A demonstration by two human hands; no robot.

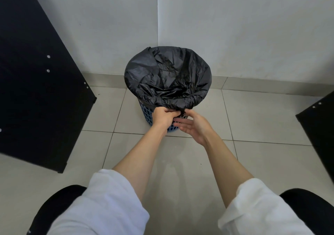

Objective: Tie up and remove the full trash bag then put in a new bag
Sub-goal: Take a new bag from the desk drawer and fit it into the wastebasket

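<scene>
My left hand was curled closed at the near edge of the bin, its fingers bunched around a small gathered knot of the black trash bag just under the rim. My right hand sat right beside it, touching it at the fingertips; the thumb and first finger reached up to the same twist of plastic, while the other fingers lay loosely stretched out and pointing left beneath my left hand. Whether the right thumb and finger actually pinched the plastic, I could not tell, since the dark knot hid the contact.

Just beyond my hands the bag lined the bin, its mouth folded over the rim all the way around and its crumpled inside sagging down into the middle. Below my knuckles the blue bin showed through, a plastic basket with rows of small slots, standing on the pale tiled floor in the corner of two white walls.

Both my forearms were bare, with white sleeves pushed up near the elbows. Well off to the left of my hands stood a black panel with small silver screw heads, and another dark panel cut in at the far right.
</scene>
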